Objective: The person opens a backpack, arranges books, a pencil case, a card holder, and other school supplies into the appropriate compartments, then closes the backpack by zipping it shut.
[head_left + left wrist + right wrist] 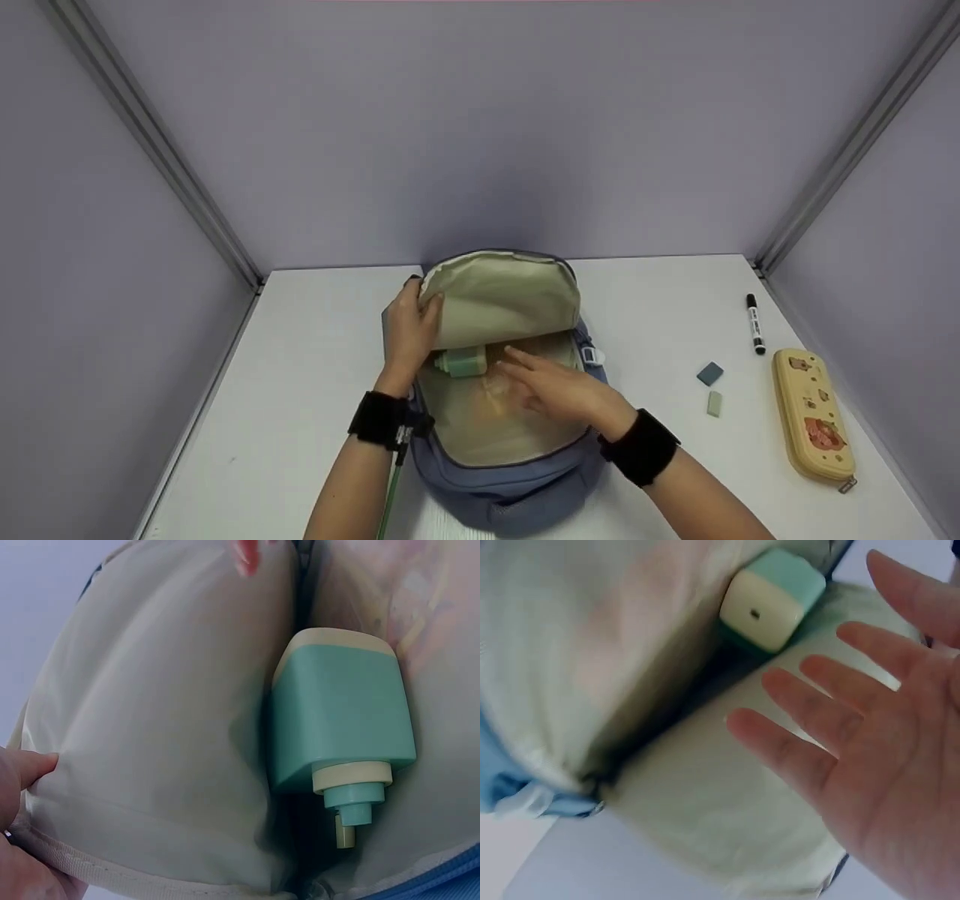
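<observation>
A blue backpack (517, 495) lies on the table with its main compartment unzipped and its pale lining showing. My left hand (407, 330) pinches the edge of the raised flap (502, 300) at its left side. Between flap and lining sits a squarish teal-and-cream bottle-shaped thing (345, 705), its stepped neck pointing left in the head view. My right hand (559, 386), fingers spread and straight, hovers over the compartment and holds nothing. In the right wrist view, the thing's cream base (761, 607) shows beyond those fingertips. Orange and yellow patches on the lining are blurred.
Right of the backpack lie a dark blue block (709, 373), a small pale green block (714, 404) and a black-and-white marker (755, 324). A yellow pencil case (816, 416) is near the right edge. Walls enclose the table at the back and sides.
</observation>
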A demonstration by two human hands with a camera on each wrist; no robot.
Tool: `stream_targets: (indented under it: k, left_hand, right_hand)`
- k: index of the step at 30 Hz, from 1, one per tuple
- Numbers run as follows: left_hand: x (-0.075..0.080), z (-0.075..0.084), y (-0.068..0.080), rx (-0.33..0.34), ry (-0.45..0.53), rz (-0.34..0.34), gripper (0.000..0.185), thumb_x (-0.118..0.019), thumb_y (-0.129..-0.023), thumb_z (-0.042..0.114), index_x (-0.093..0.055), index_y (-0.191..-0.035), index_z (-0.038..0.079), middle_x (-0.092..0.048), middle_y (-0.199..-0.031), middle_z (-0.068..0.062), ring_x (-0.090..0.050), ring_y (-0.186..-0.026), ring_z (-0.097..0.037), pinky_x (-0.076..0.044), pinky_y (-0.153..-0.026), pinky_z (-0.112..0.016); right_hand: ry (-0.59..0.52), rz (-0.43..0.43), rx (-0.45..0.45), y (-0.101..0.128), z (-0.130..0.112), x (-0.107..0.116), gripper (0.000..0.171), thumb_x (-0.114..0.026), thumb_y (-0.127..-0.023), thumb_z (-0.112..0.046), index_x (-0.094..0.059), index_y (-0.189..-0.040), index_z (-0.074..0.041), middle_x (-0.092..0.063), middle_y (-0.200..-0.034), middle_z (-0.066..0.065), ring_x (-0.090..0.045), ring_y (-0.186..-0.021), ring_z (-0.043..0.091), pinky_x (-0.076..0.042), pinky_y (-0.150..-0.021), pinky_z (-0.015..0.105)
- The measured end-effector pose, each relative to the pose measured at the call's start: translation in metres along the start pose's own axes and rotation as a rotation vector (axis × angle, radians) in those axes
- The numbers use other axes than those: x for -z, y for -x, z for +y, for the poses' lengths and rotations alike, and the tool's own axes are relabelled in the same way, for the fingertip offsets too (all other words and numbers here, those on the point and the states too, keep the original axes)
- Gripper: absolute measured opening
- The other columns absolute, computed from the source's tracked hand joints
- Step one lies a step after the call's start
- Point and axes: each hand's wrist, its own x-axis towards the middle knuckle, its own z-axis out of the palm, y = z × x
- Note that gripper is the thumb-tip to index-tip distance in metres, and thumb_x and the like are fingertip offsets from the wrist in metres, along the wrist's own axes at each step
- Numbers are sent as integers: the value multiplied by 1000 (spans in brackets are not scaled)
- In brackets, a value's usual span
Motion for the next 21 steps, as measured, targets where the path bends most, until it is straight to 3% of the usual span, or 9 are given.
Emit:
stream_targets:
  k: [5, 11, 15, 21]
  left_hand:
    - [-1, 0, 2, -13, 9, 1, 16, -64, -97, 18, -61, -101, 3, -56, -79, -7, -51, -67, -20, -40, -61, -36]
    - [-3, -1, 3, -18, 12, 9, 18, -66, -96, 17, -62, -104, 1, -55, -79, -7, -48, -66, -19, -38, -61, -36]
    - [-4, -3, 3, -15, 14, 7, 16, -66, -96, 16, -62, -103, 1, -57, -79, -8, -50, -67, -20, -40, -62, -37]
    - [-6, -5, 2, -10, 25, 10, 18, -67, -95, 16, -63, -104, 1, -62, -86, -10, -59, -75, -23, -46, -67, -40]
  right_hand:
    - [-59, 204, -102, 32, 17, -4, 59, -67, -95, -15, -42, -147, -3, -31, -154, 21, -47, -128, 39, -46, -93, 47]
    - [-112, 402, -300, 71, 50, -10, 59, -68, -94, -19, -44, -146, -3, -31, -153, 23, -39, -134, 42, -41, -98, 54]
    - [-140, 425, -454, 100, 75, -14, 60, -66, -95, -18, -40, -147, -1, -27, -152, 28, -35, -134, 49, -37, -98, 60]
    - [-52, 377, -675, 151, 111, -21, 61, -66, -95, -17, -39, -144, 5, -24, -147, 38, -37, -124, 60, -39, -87, 69]
